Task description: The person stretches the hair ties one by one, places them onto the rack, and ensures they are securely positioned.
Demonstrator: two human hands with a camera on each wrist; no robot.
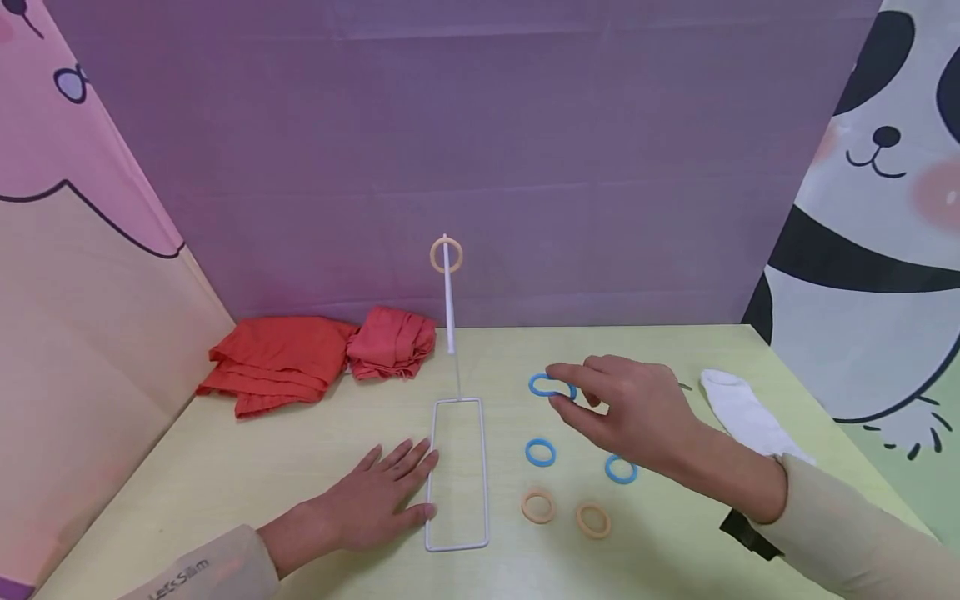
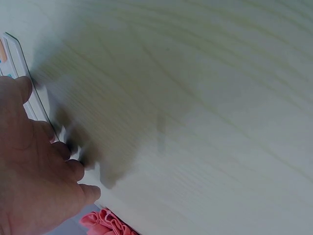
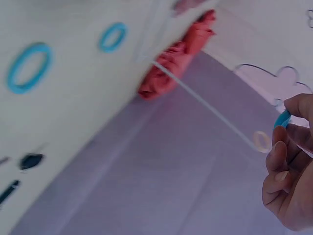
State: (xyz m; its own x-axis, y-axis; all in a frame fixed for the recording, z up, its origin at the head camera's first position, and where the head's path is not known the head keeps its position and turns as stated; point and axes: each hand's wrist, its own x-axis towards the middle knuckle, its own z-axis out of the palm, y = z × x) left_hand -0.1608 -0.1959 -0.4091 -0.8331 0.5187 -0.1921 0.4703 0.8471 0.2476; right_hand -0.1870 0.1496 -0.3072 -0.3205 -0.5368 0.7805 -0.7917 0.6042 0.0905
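Note:
My right hand (image 1: 630, 408) pinches a blue ring (image 1: 532, 384) between thumb and index finger, above the table and to the right of a white wire stand (image 1: 484, 475). In the right wrist view, the same blue ring (image 3: 282, 119) shows at the fingertips. My left hand (image 1: 378, 500) lies with fingers spread, its fingertips over the left bar of the stand's rectangular base. A tan ring (image 1: 432, 255) hangs near the upper end of the stand's arm. Two more blue rings (image 1: 528, 453) and two tan rings (image 1: 524, 507) lie on the table below my right hand.
Two folded red cloths (image 1: 281, 358) lie at the back left of the table (image 1: 637, 342). A white sock-like cloth (image 1: 738, 404) is at the right, partly behind my right forearm. A purple curtain (image 1: 600, 167) hangs behind, with printed cartoon sheets at both sides.

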